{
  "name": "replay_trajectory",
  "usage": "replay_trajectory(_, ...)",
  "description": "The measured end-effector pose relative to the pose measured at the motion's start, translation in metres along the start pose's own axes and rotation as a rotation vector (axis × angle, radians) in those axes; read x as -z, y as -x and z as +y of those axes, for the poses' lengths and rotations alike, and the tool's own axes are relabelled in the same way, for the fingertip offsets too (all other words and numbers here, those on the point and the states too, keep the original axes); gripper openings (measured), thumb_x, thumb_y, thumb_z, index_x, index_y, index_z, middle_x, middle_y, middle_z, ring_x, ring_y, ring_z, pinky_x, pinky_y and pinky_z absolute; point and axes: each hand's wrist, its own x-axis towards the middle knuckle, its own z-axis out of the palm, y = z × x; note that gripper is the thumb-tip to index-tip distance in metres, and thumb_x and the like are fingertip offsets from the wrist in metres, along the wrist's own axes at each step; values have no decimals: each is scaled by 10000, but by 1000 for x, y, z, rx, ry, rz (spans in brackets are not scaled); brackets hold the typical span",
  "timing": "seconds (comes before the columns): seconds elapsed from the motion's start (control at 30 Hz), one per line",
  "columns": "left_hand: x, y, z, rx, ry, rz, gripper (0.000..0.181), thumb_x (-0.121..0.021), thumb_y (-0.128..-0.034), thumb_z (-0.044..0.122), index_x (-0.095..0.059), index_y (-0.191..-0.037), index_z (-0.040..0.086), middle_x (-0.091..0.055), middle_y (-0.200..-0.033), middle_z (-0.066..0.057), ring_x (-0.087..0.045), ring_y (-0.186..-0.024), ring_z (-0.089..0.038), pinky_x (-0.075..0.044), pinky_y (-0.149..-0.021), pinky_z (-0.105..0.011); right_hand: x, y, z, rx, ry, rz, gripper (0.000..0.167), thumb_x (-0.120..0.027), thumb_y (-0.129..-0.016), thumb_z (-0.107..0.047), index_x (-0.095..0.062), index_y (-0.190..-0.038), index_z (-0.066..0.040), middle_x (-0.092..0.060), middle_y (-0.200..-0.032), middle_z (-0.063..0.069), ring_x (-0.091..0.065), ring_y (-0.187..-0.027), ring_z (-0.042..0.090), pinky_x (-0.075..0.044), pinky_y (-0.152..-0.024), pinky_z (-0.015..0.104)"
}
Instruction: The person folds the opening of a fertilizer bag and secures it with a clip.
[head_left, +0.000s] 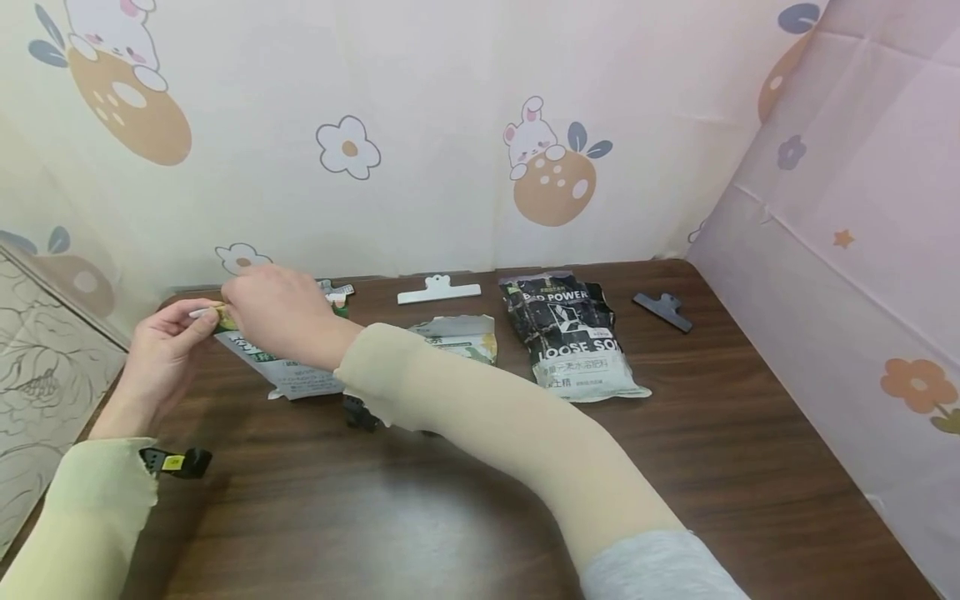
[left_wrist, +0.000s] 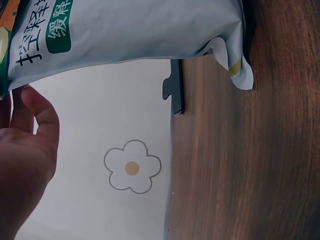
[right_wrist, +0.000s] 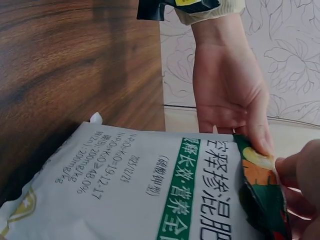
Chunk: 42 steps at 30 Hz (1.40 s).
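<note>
A white fertilizer bag (right_wrist: 135, 175) with green bands and dark printing stands on the table at the left in the head view. Its coloured top edge is folded over. My left hand (head_left: 161, 350) pinches one top corner between thumb and fingers. Along the same top edge, my right hand (head_left: 285, 317) grips the fold; in the right wrist view its thumb and fingers (right_wrist: 302, 175) show at the right border. The back of the right hand hides part of the bag in the head view. Behind the bag, the left wrist view shows a dark clip (left_wrist: 175, 90).
A black and white soil bag (head_left: 570, 333) lies right of centre. Partly behind my right sleeve is another pale bag (head_left: 468, 327). A white clip (head_left: 438, 289) lies near the back edge, and a dark grey clip (head_left: 663, 311) at the right. Patterned cloth (head_left: 435, 208) hangs behind the table.
</note>
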Motion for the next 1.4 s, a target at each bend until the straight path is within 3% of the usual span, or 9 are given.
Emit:
replay_trajectory(0.17, -1, 2, 0, -14, 7, -11, 225, -503, -983, -114, -687, -1104, -65, -732, -990, -79, -662, -853, -125, -520, -724, -211, -6, -1, -2, -12, 25, 46, 203, -515, -1040, -266, -690, -1141, -281, -622, -958, -147, -548, -809, 32, -448, -567, 187)
replay_trajectory(0.3, -2, 3, -1, -16, -99, -3, 227, -549, -967, -105, -706, -1117, -37, -729, -984, -37, -658, -847, -94, -517, -727, -185, -8, -1, -6, -36, 39, 32, 183, -538, -1031, -308, -665, -1159, -274, -624, -998, -140, -569, -861, 28, -458, -566, 193)
replay_trajectory(0.43, -3, 5, -2, -24, -187, 54, 179, -595, -953, -82, -735, -1041, -12, -728, -949, 3, -643, -844, -76, -505, -747, -177, -10, 0, -10, -37, 58, 17, 173, -508, -1045, -312, -647, -1136, -267, -603, -984, -131, -557, -852, 35, -467, -582, 200)
replay_trajectory(0.57, -2, 5, -2, -44, -174, 70, 167, -591, -950, -93, -738, -991, -24, -725, -919, -4, -635, -824, -73, -494, -726, -176, -11, 1, -13, -25, 76, 14, 176, -482, -1054, -290, -641, -1127, -265, -587, -968, -128, -534, -818, 38, -465, -588, 198)
replay_trajectory(0.8, 1, -3, 2, -95, -217, 1, 155, -581, -946, -115, -721, -922, -54, -719, -884, -4, -647, -807, -72, -490, -734, -168, -9, 1, -9, -41, 93, -8, 168, -508, -1040, -279, -640, -1143, -263, -589, -988, -130, -538, -858, 40, -468, -598, 199)
replay_trajectory(1.03, 4, -5, 1, -54, -205, -47, 168, -556, -965, -97, -711, -926, -44, -710, -895, -8, -639, -793, -73, -497, -736, -172, -5, 5, 1, -60, 110, -24, 128, -528, -1031, -329, -625, -1095, -274, -582, -996, -140, -536, -889, 52, -483, -617, 236)
replay_trajectory(1.4, 3, -5, -1, -53, -187, -35, 165, -562, -963, -94, -715, -924, -44, -706, -879, -10, -640, -783, -77, -498, -738, -180, -1, 24, 21, -47, 74, 21, 173, -505, -1038, -342, -649, -1038, -247, -559, -973, -136, -529, -913, 52, -486, -644, 253)
